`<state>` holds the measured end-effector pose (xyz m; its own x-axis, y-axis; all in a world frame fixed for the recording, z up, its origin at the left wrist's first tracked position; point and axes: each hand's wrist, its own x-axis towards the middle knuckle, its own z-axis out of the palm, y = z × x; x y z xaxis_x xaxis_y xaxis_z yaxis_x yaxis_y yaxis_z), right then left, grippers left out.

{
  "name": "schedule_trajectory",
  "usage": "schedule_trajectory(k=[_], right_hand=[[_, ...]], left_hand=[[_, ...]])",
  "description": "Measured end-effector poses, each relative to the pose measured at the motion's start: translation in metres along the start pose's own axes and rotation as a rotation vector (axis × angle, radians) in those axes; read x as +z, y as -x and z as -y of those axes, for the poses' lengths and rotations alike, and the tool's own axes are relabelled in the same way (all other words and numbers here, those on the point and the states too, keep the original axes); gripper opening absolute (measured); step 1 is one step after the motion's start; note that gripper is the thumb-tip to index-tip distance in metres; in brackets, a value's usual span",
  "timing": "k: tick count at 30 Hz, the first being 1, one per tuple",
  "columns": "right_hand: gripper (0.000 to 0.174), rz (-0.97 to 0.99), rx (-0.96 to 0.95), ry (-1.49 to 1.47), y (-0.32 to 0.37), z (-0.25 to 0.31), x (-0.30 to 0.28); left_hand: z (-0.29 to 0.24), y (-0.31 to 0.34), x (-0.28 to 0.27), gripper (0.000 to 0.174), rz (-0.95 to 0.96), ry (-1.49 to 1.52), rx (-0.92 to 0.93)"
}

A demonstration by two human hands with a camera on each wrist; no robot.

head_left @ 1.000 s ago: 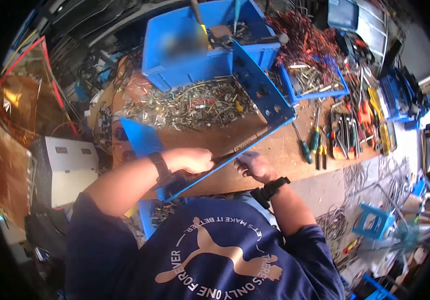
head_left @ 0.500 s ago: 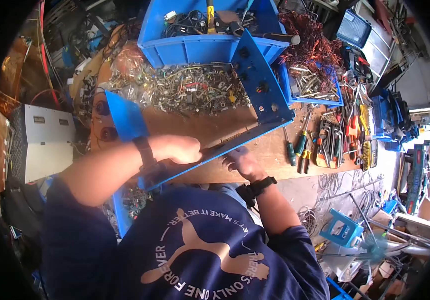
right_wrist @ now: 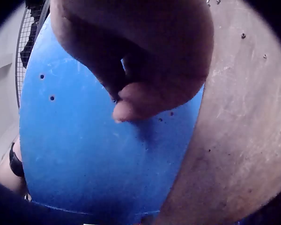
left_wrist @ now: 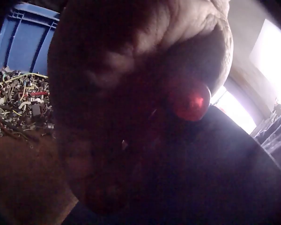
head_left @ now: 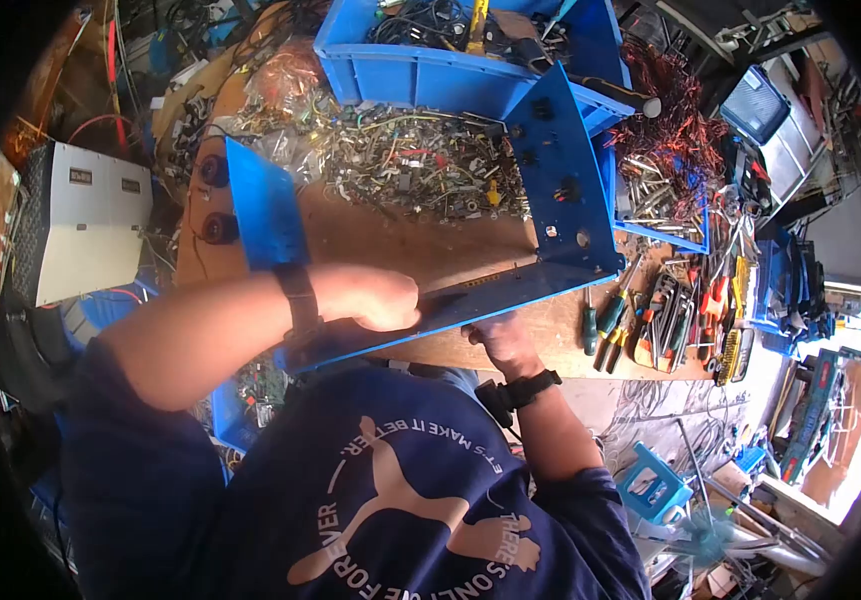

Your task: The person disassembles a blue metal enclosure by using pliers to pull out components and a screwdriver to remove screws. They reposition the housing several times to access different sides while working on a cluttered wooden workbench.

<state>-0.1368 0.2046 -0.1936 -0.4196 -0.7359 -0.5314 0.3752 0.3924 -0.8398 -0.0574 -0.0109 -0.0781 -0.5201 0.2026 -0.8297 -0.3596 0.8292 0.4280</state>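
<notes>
A blue sheet-metal case [head_left: 535, 285] stands over the bench, with raised walls at both ends. My left hand [head_left: 375, 295] is curled against the inner side of its near panel. In the left wrist view its palm and fingers are in deep shadow; a rounded red tip [left_wrist: 189, 101] shows beside them, and I cannot tell what that hand holds. My right hand [head_left: 508, 345] is at the outer side of the same panel. Its thumb and finger come together at a small dark fastener [right_wrist: 114, 100] on the panel's face, among several small holes.
Cut wire and small scrap [head_left: 415, 165] lie in a pile behind the case. A large blue crate [head_left: 390, 78] of cables and tools stands at the back. Screwdrivers [head_left: 610, 310] and hex keys [head_left: 665, 320] lie at the right, near a smaller blue crate [head_left: 660, 235] of metal pieces.
The head view has shifted and turned, so the case now looks more level. Both hands stay on either side of the near panel; the right fingers have curled in closer to its edge.
</notes>
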Motion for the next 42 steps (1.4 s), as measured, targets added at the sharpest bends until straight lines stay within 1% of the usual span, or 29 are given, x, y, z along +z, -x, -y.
schedule_trajectory(k=[3, 6, 9, 12, 15, 18, 21, 22, 23, 25, 26, 29, 30, 33, 34, 37, 40, 42], right_hand=[[0.017, -0.006, -0.030, -0.084, 0.003, 0.000, 0.004], [0.015, -0.001, 0.217, -0.366, 0.008, 0.017, 0.009], [0.015, -0.011, 0.175, -0.359, 0.006, 0.011, 0.009], [0.019, -0.028, -0.029, 0.013, 0.003, -0.003, 0.002], [0.023, -0.036, -0.021, 0.184, 0.005, -0.001, 0.003], [0.023, -0.020, 0.180, -0.349, 0.008, 0.007, 0.009], [0.023, -0.021, 0.158, -0.348, 0.008, 0.008, 0.011], [0.022, -0.030, 0.129, -0.344, 0.008, 0.008, 0.013], [0.023, -0.073, 0.098, -0.247, 0.008, 0.010, 0.014], [0.025, -0.116, 0.024, 0.039, 0.009, 0.008, 0.011], [0.024, -0.107, 0.018, -0.016, 0.009, 0.006, 0.011], [0.023, -0.008, 0.191, -0.438, 0.018, 0.024, 0.014], [0.022, 0.010, 0.177, -0.431, 0.018, 0.023, 0.013], [0.023, -0.023, 0.143, -0.392, 0.011, 0.009, 0.014], [0.024, -0.091, 0.095, -0.282, 0.009, 0.005, 0.016], [0.024, -0.116, 0.007, 0.036, 0.010, 0.007, 0.015], [0.023, -0.066, 0.154, -0.373, 0.013, 0.015, 0.016], [0.022, -0.034, 0.169, -0.364, 0.012, 0.016, 0.013]], left_hand=[[0.000, 0.000, -0.001, 0.043, 0.008, -0.017, 0.038], [0.002, 0.001, 0.001, 0.042, -0.036, 0.013, 0.060], [0.004, -0.001, 0.003, 0.041, -0.048, 0.032, 0.058], [0.002, 0.000, 0.002, 0.041, -0.046, 0.029, 0.061], [0.000, 0.003, 0.000, 0.041, -0.049, 0.030, 0.056], [0.000, 0.001, 0.000, 0.041, -0.038, 0.031, 0.029], [0.003, -0.004, 0.002, 0.040, -0.025, 0.005, 0.019], [0.004, -0.006, 0.003, 0.039, -0.022, -0.012, 0.023], [0.003, -0.006, 0.002, 0.039, -0.025, -0.003, 0.019], [0.003, -0.004, 0.002, 0.038, -0.025, 0.007, 0.011], [0.004, -0.006, 0.002, 0.036, -0.010, -0.012, 0.004], [-0.006, 0.003, -0.005, 0.036, -0.004, 0.009, -0.017], [-0.006, 0.002, -0.005, 0.036, 0.006, -0.004, -0.015], [0.002, -0.004, -0.001, 0.037, 0.010, -0.019, 0.000], [0.006, -0.007, 0.002, 0.037, -0.003, -0.019, 0.016], [0.006, -0.006, 0.004, 0.039, -0.043, -0.033, 0.062], [0.006, -0.005, 0.003, 0.040, -0.056, -0.045, 0.081], [0.004, -0.003, 0.003, 0.040, -0.048, -0.004, 0.060]])
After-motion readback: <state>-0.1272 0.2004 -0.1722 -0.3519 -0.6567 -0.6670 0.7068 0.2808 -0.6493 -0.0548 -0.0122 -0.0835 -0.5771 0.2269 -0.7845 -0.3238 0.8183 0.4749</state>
